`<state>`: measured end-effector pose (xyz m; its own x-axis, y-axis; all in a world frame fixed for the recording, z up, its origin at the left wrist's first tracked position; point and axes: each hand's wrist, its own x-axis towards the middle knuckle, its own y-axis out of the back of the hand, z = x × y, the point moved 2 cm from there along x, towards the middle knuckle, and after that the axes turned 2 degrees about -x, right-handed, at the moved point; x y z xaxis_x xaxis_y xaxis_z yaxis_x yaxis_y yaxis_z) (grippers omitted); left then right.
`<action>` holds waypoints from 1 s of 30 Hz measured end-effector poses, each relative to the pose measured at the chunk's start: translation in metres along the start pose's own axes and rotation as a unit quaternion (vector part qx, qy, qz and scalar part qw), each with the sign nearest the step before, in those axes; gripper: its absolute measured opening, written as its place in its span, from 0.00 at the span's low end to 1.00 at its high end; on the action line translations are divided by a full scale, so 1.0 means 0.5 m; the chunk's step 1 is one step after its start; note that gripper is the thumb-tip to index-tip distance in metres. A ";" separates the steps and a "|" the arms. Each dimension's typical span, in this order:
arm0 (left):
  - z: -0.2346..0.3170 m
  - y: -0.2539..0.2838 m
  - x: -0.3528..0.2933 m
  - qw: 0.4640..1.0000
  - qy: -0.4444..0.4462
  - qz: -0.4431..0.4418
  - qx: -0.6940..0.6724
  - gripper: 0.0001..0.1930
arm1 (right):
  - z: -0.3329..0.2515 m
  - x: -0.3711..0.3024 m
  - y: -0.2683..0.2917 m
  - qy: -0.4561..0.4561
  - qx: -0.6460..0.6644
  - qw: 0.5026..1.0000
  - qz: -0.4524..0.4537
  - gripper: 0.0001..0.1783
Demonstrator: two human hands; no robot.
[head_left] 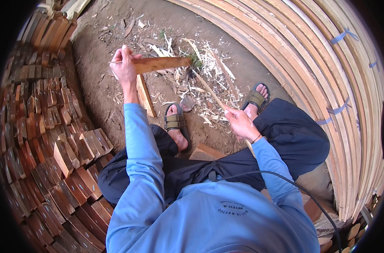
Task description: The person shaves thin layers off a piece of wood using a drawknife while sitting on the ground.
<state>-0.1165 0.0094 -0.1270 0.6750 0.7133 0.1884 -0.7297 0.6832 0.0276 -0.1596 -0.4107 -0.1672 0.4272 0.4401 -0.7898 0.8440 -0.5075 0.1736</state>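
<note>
My left hand point(124, 69) is closed round one end of a flat reddish-brown wooden board point(163, 64), which points right across the ground ahead of me. In my right hand point(241, 124) is a long thin wooden stick point(209, 90), slanting from near my lap up to the far end of the board. Where stick and board meet, a dark patch hides detail, so I cannot tell whether the stick carries a tool head. Beneath them lies a heap of pale wood shavings point(213, 63). Another wooden piece point(145, 96) lies on the dirt below my left wrist.
Rows of stacked wooden blocks point(44, 168) fill the left side. Long curved-looking planks point(293, 55), tied with blue strips point(343, 36), line the right. A wooden block point(206, 152) sits between my sandalled feet. A black cable point(284, 179) runs across my right arm.
</note>
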 end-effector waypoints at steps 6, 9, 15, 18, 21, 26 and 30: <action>-0.007 0.020 0.021 0.997 -0.016 -0.074 -0.011 0.17 | 0.048 0.021 -0.056 0.127 -0.011 0.986 0.108 0.25; -0.014 0.044 0.021 0.996 -0.010 -0.092 0.006 0.18 | -0.001 0.002 -0.030 0.083 0.033 0.994 0.063 0.25; -0.005 0.033 0.019 0.993 -0.007 -0.115 0.012 0.21 | 0.023 0.016 -0.056 0.105 0.057 0.992 0.030 0.26; -0.010 0.045 0.012 0.994 0.002 -0.111 0.022 0.20 | -0.023 -0.006 -0.032 0.162 0.005 0.985 0.053 0.26; -0.004 0.042 0.011 0.994 -0.004 -0.105 0.028 0.20 | -0.030 -0.006 -0.033 0.247 0.004 0.962 0.119 0.25; -0.006 0.042 0.010 0.994 -0.004 -0.105 0.020 0.19 | -0.029 -0.027 -0.048 0.069 0.069 0.995 0.011 0.25; -0.010 0.034 0.013 0.994 0.000 -0.111 -0.014 0.18 | -0.048 -0.037 -0.038 0.290 0.000 0.949 0.123 0.25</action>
<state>-0.1240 0.0263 -0.1303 0.8195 0.5437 0.1812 -0.5587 0.8283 0.0419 -0.1759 -0.3912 -0.1419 0.7178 0.6424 -0.2683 0.6957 -0.6477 0.3105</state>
